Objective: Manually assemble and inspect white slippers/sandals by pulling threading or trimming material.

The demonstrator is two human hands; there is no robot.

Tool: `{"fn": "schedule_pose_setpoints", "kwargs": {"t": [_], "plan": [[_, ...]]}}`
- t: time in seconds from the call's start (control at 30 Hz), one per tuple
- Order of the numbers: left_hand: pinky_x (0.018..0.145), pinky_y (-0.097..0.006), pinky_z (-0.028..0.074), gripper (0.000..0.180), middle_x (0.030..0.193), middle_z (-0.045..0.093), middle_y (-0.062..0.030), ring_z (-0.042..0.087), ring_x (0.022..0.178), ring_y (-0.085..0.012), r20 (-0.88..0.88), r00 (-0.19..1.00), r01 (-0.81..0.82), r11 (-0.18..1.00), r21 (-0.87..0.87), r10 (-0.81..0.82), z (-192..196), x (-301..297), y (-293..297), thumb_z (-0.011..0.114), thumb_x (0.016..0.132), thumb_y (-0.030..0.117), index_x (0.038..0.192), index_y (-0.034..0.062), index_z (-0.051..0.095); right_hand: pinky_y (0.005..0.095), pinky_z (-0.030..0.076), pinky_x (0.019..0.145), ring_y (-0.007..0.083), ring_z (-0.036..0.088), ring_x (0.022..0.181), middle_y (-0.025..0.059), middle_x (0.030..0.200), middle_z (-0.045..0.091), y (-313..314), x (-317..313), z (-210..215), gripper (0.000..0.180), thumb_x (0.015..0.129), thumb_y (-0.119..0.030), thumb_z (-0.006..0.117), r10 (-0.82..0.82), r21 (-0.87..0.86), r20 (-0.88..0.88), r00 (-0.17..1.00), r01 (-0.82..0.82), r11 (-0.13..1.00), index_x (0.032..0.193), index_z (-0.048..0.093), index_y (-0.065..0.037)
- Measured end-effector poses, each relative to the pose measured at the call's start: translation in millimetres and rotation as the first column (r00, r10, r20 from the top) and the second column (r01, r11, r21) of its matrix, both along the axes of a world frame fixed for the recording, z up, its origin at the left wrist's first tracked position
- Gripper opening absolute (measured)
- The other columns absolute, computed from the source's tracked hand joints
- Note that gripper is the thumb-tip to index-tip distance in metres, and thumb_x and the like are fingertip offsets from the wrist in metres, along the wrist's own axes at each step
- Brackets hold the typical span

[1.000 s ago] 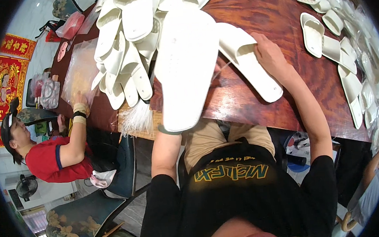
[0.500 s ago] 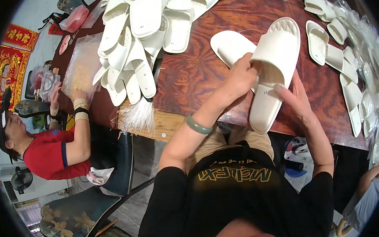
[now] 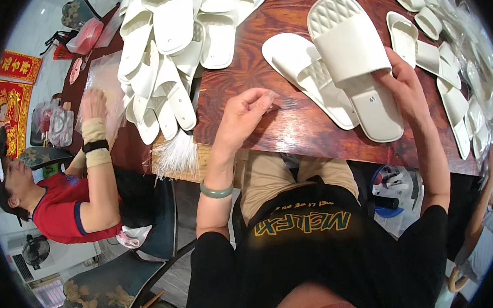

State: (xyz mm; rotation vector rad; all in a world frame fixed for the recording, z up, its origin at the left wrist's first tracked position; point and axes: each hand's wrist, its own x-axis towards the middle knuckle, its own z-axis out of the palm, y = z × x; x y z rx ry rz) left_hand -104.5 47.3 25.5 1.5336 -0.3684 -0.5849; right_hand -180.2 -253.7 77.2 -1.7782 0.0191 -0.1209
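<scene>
My right hand [image 3: 407, 87] grips a cream-white slide slipper [image 3: 350, 49] by the side of its footbed, thumb inside and fingers beneath. The slipper is held above the table, toe pointing away, its quilted insole showing at the toe. Partly under it lies a matching slipper [image 3: 291, 55] on the wood, its middle overlapped by the held one. To the left of both, my left hand [image 3: 243, 119] is raised over the table's near edge, thumb and fingers pinched together. A small clear scrap [image 3: 271, 97] shows at its fingertips; its exact kind is unclear.
A heap of white slippers [image 3: 165, 63] stands at the left of the wooden table [image 3: 237, 92], beside a bundle of thin white strands [image 3: 176, 155]. More slippers [image 3: 453, 119] and clear bags line the right side. A co-worker in red [image 3: 72, 204] handles clear plastic sheets [image 3: 103, 78] at left.
My left hand has let go of the slipper and moved left. My right hand now grips the slipper's side alone; the slipper has turned, its toe swinging left and away.
</scene>
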Motion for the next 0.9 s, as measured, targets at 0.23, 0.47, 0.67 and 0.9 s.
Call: {"fn": "schedule_pose_setpoints", "kwargs": {"t": [0.23,0.47,0.67,0.9], "plan": [[0.064,-0.018,0.042,0.027,0.078,0.062,0.0005,0.052,0.071,-0.0023,0.166,0.983,0.039,0.979,0.200,-0.073,-10,-1,-15,0.060,0.089,0.021,0.101,-0.0028,0.061,0.0222,0.049,0.072,0.0083,0.060,0.081,0.0056,0.095,0.063,-5,8,18,0.027,0.087,-0.007,0.050,-0.015,0.172,-0.042,0.999,0.022,0.985,0.113,0.052,0.001],[0.066,-0.035,0.046,0.041,0.076,0.062,-0.0185,0.062,0.072,-0.0258,0.661,0.743,-0.348,0.784,0.514,-0.104,-5,26,-56,0.059,0.086,0.034,0.102,-0.0037,0.059,0.0231,0.052,0.070,0.0108,0.063,0.079,0.0083,0.096,0.064,-15,6,11,0.027,0.087,-0.007,0.051,-0.008,0.305,-0.110,0.994,0.042,0.952,0.113,0.052,0.002],[0.073,-0.041,0.045,0.046,0.079,0.063,-0.0204,0.061,0.080,-0.0327,0.508,0.834,-0.096,0.849,0.520,-0.217,-16,52,-85,0.054,0.087,0.038,0.102,-0.0051,0.058,0.0249,0.054,0.069,0.0120,0.064,0.078,0.0089,0.094,0.064,-32,3,3,0.029,0.086,-0.010,0.055,-0.054,0.291,-0.142,0.988,0.094,0.952,0.112,0.053,0.003],[0.074,-0.032,0.046,0.049,0.085,0.065,-0.0128,0.061,0.082,-0.0188,0.404,0.911,-0.014,0.973,0.229,-0.082,-3,35,-75,0.049,0.091,0.041,0.104,-0.0051,0.059,0.0285,0.053,0.081,0.0177,0.064,0.091,0.0130,0.106,0.062,-6,8,-12,0.036,0.087,-0.014,0.057,-0.003,0.621,-0.222,0.975,0.144,0.771,0.118,0.049,0.004]]}}
